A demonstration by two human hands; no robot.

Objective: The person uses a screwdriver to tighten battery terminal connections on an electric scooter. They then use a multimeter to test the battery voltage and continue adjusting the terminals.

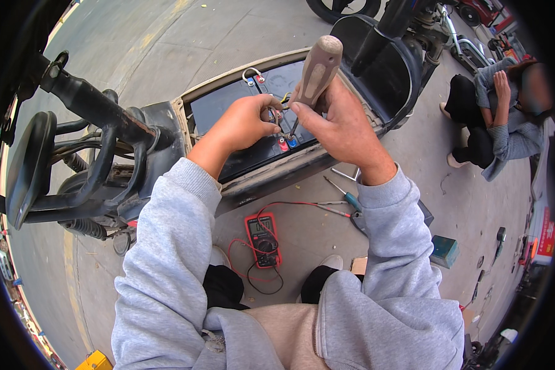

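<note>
My right hand (pixel 347 125) grips the worn handle of a screwdriver (pixel 321 67), whose shaft points down to a screw at the blue battery terminal (pixel 292 142). A red terminal (pixel 283 144) sits right beside it. My left hand (pixel 243 122) pinches a short wire (pixel 274 115) just left of the shaft. Both hands are over black batteries (pixel 215 108), set in the open compartment of an electric scooter (pixel 240 188). At the far side, a white jumper wire (pixel 251 69) links another blue and red terminal pair. My fingers partly hide the middle terminals.
A red multimeter (pixel 262 240) with test leads lies on the ground between my feet. Near my right forearm are a teal-handled screwdriver (pixel 351 200) and a teal box (pixel 445 251). A person (pixel 499 115) crouches at right. Scooter frame tubes (pixel 101 162) rise at left.
</note>
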